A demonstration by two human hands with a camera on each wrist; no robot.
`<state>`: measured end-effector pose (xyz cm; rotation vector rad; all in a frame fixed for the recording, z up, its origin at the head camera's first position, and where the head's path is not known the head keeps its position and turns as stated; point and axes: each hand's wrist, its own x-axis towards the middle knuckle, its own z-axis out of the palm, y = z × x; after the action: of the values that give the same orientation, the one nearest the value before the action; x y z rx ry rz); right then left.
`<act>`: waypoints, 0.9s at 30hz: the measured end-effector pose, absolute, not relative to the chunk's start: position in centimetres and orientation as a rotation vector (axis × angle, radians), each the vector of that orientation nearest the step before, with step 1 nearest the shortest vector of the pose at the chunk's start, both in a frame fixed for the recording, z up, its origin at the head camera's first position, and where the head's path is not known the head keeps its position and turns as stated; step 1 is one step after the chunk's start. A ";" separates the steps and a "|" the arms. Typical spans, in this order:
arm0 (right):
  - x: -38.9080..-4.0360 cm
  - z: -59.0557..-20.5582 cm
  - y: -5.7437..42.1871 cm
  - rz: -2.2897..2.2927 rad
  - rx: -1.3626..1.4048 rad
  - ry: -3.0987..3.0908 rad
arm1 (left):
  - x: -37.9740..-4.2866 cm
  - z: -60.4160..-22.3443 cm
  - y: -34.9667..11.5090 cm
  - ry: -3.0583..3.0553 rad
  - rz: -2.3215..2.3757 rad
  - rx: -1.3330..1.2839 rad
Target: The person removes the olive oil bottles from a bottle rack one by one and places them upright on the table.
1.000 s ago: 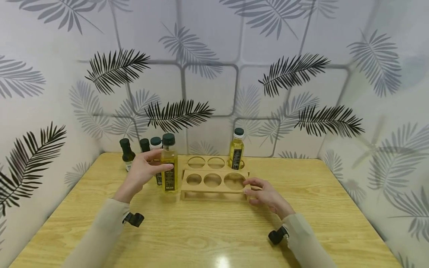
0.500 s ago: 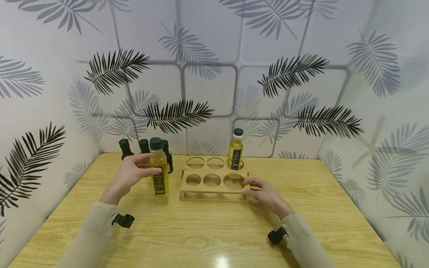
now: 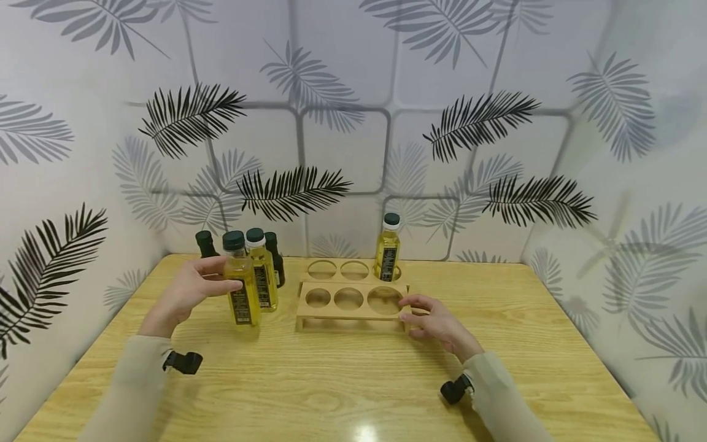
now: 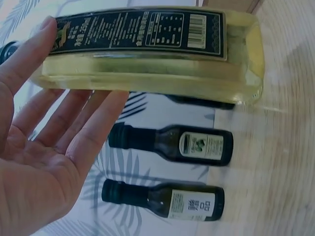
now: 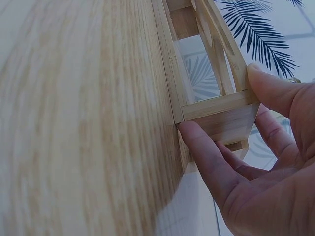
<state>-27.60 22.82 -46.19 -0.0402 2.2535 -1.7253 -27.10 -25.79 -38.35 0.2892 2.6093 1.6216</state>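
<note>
In the head view my left hand [image 3: 185, 293] pinches a bottle of yellow oil [image 3: 241, 294] with a dark green cap and black label, thumb on its near side. The left wrist view has this bottle [image 4: 147, 73] across the top, fingers behind it. Another oil bottle [image 3: 265, 279] stands just to its right. My right hand [image 3: 439, 325] grips the right end of a two-tier wooden bottle rack [image 3: 309, 311]. In the right wrist view the thumb lies at the rack's [image 5: 221, 105] upper edge and a fingertip at its lower corner. A third oil bottle [image 3: 388, 248] sits in the back-right hole.
Dark bottles stand behind at the left, one [image 3: 205, 244] behind my left hand and one [image 3: 275, 258] right of the oil bottles. Two dark bottles [image 4: 199, 146] with pale labels show in the left wrist view. A leaf-patterned wall [image 3: 342, 147] backs the wooden table [image 3: 331, 380].
My left hand has moved left with its oil bottle, away from the rack, uncovering the second oil bottle and a dark one. My right hand has stayed at the rack.
</note>
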 end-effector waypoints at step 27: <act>-27.7 -46.4 22.5 -1.743 -0.060 2.231 | -29.8 -40.6 -30.1 2.572 1.704 0.257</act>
<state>-27.69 22.47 -46.42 -0.0602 2.2311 -1.7432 -29.84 -30.09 -40.64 0.2574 2.5717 1.7039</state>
